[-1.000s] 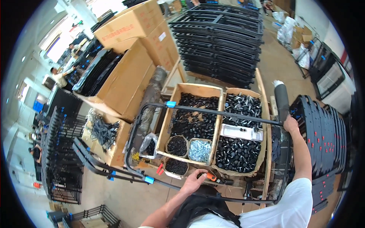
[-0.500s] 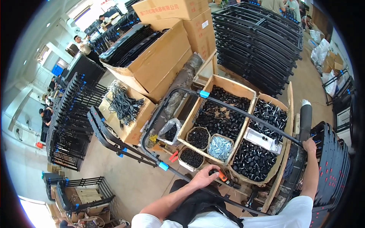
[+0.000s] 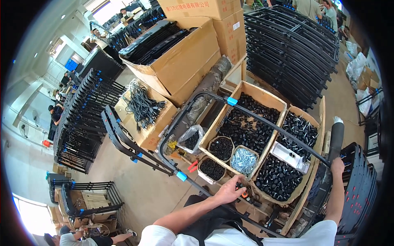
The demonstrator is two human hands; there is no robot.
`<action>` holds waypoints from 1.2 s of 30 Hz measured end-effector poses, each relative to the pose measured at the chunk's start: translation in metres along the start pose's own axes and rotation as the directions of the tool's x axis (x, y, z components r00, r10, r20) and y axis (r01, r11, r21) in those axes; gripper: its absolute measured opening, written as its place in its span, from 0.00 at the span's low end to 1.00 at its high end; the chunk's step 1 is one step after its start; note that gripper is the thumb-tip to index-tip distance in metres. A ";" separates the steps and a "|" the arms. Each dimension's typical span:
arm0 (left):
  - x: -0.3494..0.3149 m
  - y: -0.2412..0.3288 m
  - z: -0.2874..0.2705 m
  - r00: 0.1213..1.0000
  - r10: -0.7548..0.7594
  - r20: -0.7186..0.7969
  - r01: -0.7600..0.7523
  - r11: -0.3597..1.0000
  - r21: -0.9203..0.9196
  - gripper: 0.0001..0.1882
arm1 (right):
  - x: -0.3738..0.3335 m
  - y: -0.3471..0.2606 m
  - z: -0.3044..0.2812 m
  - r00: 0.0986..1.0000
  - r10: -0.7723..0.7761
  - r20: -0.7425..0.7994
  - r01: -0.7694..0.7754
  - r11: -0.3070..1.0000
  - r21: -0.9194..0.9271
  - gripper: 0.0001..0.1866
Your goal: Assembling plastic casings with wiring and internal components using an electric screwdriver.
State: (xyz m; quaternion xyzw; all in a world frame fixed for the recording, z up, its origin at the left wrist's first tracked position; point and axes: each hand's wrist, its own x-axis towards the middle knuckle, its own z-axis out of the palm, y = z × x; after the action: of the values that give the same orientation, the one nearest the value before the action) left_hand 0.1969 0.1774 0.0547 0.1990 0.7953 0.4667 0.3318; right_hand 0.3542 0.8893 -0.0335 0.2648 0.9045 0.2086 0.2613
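A bent black tubular frame (image 3: 271, 124) with blue clips lies across the parts boxes. At its right corner, my right hand (image 3: 337, 165) is closed round the tube. Near the lower edge of the boxes is my left hand (image 3: 228, 192), fingers curled with the thumb towards them. A small dark thing seems to be between them, too small to make out. Just beside that thumb is an orange and black tool (image 3: 245, 192), partly hidden. Silver screws (image 3: 244, 160) fill a small carton beyond the left hand. Small black screws (image 3: 212, 169) fill another carton to its left.
Wooden trays hold black knobs (image 3: 250, 123) and black-headed bolts (image 3: 279, 176), with a white holder (image 3: 289, 156) between the bolts. Bundled cables (image 3: 143, 104) lie on a carton. Stacked black frames (image 3: 291, 53) stand beyond. A grey padded post (image 3: 336, 137) rises at right.
The view has shifted, so most things sit further right. My left hand's fingers have turned over the tool's end; the black piece at its fingertips is now mostly hidden. My right hand keeps its grip.
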 end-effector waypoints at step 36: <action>-0.056 -0.019 -0.046 0.988 0.096 0.118 -0.098 0.995 0.012 0.20 | -0.035 -0.276 -0.330 0.829 -0.330 -0.451 0.538 0.691 0.483 0.14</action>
State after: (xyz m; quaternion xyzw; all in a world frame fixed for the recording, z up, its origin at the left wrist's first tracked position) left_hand 0.2035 0.1047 0.0727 0.2674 0.7680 0.4627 0.3530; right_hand 0.0851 0.5767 0.0929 0.0689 0.9900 -0.1113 0.0532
